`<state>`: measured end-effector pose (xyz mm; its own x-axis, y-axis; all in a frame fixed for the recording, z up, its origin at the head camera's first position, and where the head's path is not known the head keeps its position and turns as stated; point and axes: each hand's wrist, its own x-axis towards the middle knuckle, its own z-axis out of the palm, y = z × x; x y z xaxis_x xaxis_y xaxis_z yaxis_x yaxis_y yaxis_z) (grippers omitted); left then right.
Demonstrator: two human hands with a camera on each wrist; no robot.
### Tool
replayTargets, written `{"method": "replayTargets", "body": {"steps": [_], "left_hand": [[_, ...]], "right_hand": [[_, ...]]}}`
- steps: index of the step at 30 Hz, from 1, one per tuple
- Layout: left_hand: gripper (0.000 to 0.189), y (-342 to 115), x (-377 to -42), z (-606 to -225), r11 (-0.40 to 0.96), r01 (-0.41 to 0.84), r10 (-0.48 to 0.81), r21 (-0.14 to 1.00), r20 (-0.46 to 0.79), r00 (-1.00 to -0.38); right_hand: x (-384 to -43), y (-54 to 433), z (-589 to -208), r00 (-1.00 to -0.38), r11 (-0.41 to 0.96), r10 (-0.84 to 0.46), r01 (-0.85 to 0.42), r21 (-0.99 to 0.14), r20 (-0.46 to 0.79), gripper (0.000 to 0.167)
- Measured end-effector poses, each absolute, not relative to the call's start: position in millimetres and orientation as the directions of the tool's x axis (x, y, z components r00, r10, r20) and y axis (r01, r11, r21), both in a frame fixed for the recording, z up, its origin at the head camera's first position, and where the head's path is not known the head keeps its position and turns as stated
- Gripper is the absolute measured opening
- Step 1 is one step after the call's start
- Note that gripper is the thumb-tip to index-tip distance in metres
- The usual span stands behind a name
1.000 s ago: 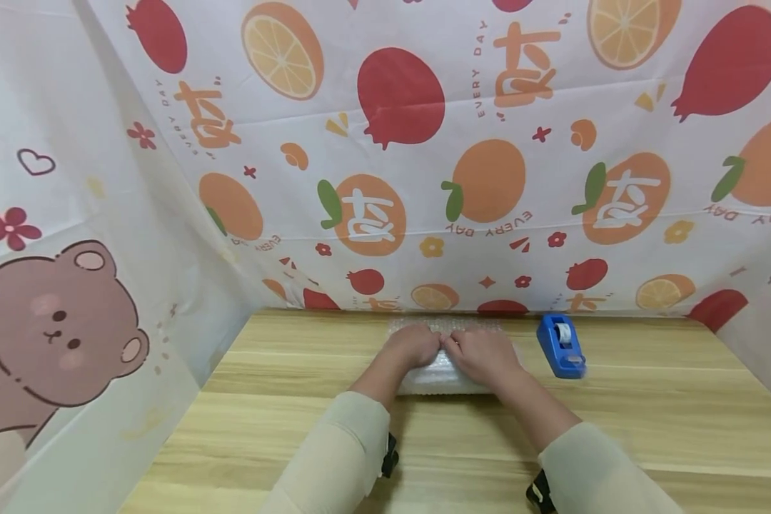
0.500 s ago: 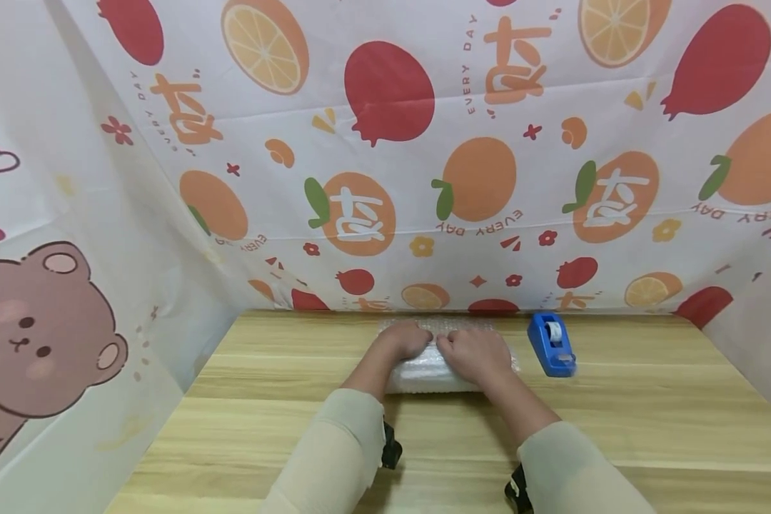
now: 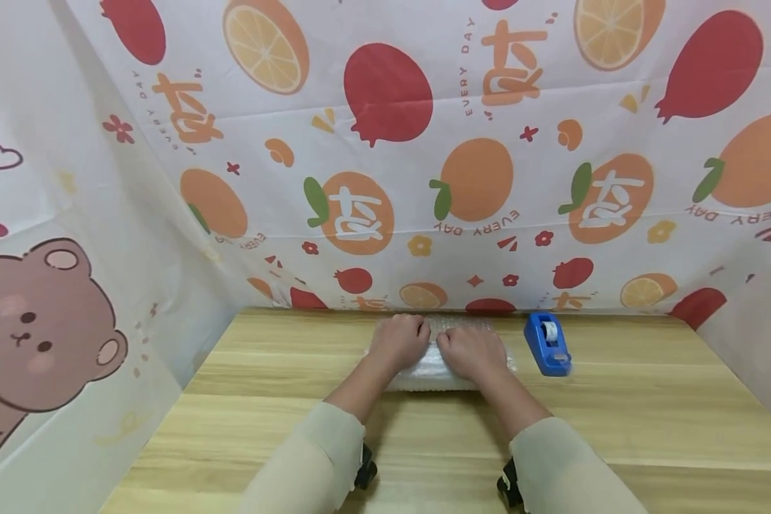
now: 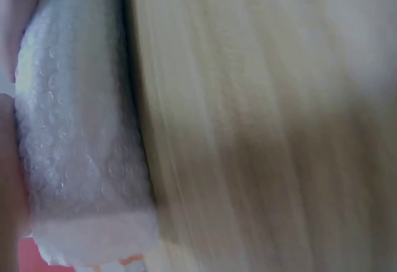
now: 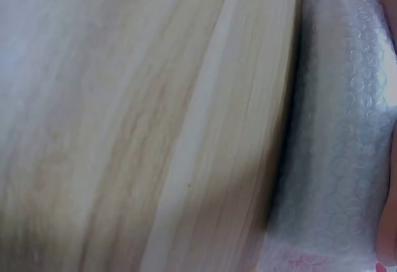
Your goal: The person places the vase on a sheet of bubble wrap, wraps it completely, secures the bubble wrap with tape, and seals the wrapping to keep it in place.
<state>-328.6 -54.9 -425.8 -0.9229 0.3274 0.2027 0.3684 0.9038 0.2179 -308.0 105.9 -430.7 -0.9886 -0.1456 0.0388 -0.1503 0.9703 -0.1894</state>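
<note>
A bundle of clear bubble wrap (image 3: pixel 427 367) lies crosswise on the wooden table, near its back edge. From above, my left hand (image 3: pixel 401 340) grips the left part of it, fingers bent over the far side. My right hand (image 3: pixel 474 353) holds the wrap just right of the middle, its thumb towards the left hand. A narrow strip of shiny wrap shows between the two hands. The left wrist view has the rounded near side of the bubble wrap (image 4: pixel 84 129), and so does the right wrist view (image 5: pixel 338 129). What is inside the wrap is hidden.
A blue tape dispenser (image 3: pixel 548 345) with a roll of tape stands right of the bundle. Behind the table (image 3: pixel 283 414) hangs a white cloth (image 3: pixel 417 193) printed with fruit; another cloth with a bear (image 3: pixel 45 328) hangs at the left.
The hands were together at the middle of the bubble wrap and have come apart. My left hand has shifted left along it; my right hand stays at about the same spot.
</note>
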Motion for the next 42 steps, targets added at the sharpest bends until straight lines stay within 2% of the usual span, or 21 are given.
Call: {"method": "replayTargets", "body": {"steps": [4, 8, 11, 17, 26, 34, 42], "left_hand": [[0.039, -59.8, -320.9, -423.9, 0.869, 0.47, 0.435, 0.156, 0.212, -0.875], [0.032, -66.2, -312.9, -416.1, 0.808, 0.496, 0.495, 0.317, 0.091, -0.864], [0.038, -70.3, -308.1, -410.6, 0.776, 0.468, 0.515, 0.423, 0.003, -0.857], [0.048, -71.3, -305.3, -407.5, 0.763, 0.439, 0.532, 0.474, -0.076, -0.843], [0.037, -70.6, -312.2, -409.3, 0.743, 0.416, 0.533, 0.524, -0.088, -0.841], [0.047, -63.1, -308.8, -409.3, 0.772, 0.378, 0.478, 0.51, -0.076, -0.875], [0.044, -67.3, -309.0, -407.5, 0.765, 0.369, 0.483, 0.528, -0.09, -0.871]], "right_hand": [[-308.7, 104.5, -430.7, -0.987, 0.971, -0.155, -0.159, -0.178, 0.036, 0.051], [-307.9, 104.9, -429.4, -0.987, 0.974, -0.158, -0.161, -0.157, 0.036, 0.053], [-307.1, 104.9, -428.7, -0.986, 0.975, -0.16, -0.164, -0.147, 0.038, 0.051], [-306.4, 103.7, -430.5, -0.985, 0.973, -0.169, -0.173, -0.153, 0.041, 0.049], [-308.5, 105.3, -429.2, -0.987, 0.976, -0.156, -0.158, -0.152, 0.025, 0.051], [-308.2, 105.7, -426.3, -0.987, 0.973, -0.161, -0.161, -0.164, 0.013, 0.052], [-307.8, 106.4, -427.1, -0.986, 0.968, -0.168, -0.169, -0.183, 0.023, 0.052]]}}
